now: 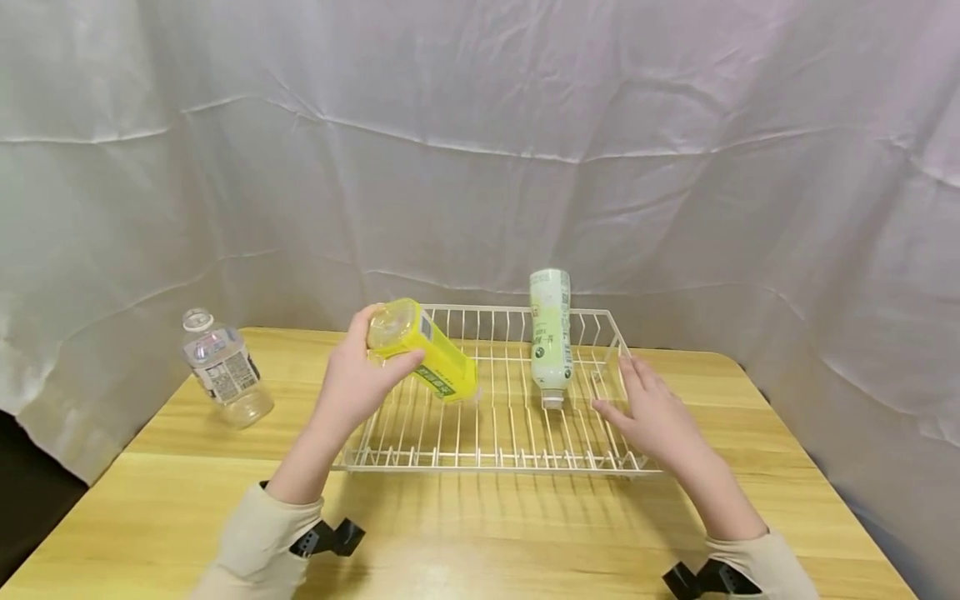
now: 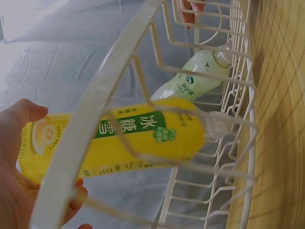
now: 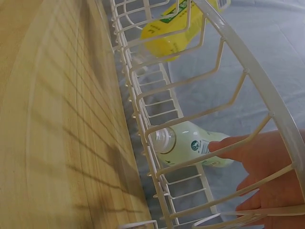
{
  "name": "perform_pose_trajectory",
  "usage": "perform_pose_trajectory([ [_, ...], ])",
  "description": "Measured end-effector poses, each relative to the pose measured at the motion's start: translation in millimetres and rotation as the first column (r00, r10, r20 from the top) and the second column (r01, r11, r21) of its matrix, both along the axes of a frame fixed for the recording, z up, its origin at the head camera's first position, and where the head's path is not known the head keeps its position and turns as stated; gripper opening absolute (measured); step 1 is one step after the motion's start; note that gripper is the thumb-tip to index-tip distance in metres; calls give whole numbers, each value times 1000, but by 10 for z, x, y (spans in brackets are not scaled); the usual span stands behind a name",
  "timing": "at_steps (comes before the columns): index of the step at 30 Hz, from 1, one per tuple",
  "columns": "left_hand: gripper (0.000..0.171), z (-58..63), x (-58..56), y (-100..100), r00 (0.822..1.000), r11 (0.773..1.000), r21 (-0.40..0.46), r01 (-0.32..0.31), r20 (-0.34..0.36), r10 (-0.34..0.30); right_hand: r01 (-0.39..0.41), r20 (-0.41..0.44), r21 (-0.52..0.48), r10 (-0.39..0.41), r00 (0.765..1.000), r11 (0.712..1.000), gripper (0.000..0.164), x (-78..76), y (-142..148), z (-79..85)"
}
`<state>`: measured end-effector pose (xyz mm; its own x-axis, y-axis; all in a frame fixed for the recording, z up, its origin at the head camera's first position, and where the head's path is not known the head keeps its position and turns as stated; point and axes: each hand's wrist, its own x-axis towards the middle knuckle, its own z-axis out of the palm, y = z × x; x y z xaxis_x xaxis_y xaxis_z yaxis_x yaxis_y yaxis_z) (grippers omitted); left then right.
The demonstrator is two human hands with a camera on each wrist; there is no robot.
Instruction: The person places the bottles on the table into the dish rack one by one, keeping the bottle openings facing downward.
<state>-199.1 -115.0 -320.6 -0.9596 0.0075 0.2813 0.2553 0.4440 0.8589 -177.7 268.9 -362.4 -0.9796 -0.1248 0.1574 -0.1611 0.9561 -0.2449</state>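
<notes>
My left hand (image 1: 351, 371) grips a yellow drink bottle (image 1: 444, 360) by its base end, thumb on one side and fingers on the other. The bottle tilts neck-down over the left half of a white wire dish rack (image 1: 495, 470), its clear neck low among the wires in the left wrist view. A pale green bottle (image 1: 551, 329) leans upside down in the rack's right half, neck lowest. Beside it, at the rack's right end, my right hand (image 1: 662, 421) has its fingers extended, thumb over the wires and fingers along the side rim.
An uncapped clear plastic bottle (image 1: 225, 367) with a printed label stands on the wooden table (image 1: 480, 542), left of the rack. Grey-white cloth (image 1: 480, 167) hangs behind the table and at both sides.
</notes>
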Motion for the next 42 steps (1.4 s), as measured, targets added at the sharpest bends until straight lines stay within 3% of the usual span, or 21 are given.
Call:
perform_pose_trajectory([
  [9, 72, 60, -18, 233, 997, 998, -68, 1, -75, -6, 0, -11, 2, 0, 1000, 1000, 88, 5, -13, -10],
  [17, 80, 151, -69, 412, 997, 968, -251, -21, -71, 3, -4, -12, 2, 4, 1000, 1000, 88, -5, -24, -27],
  [27, 77, 413, -361, 668, 999, 932, -363, -11, 24, 21, -5, -9, 7, 5, 1000, 1000, 88, -14, -15, -18],
  [33, 85, 536, -498, 739, 992, 894, -446, -41, 91, 91, -8, -4, 18, 8, 1000, 1000, 90, 1, -13, 2],
  [37, 95, 566, -625, 805, 982, 878, -473, -73, 121, 147, -5, -3, 25, 5, 1000, 1000, 90, 7, 0, 13],
  [42, 104, 531, -790, 892, 975, 882, -459, -104, 128, 182, -10, 1, 26, 10, 1000, 1000, 90, 3, -14, 6],
])
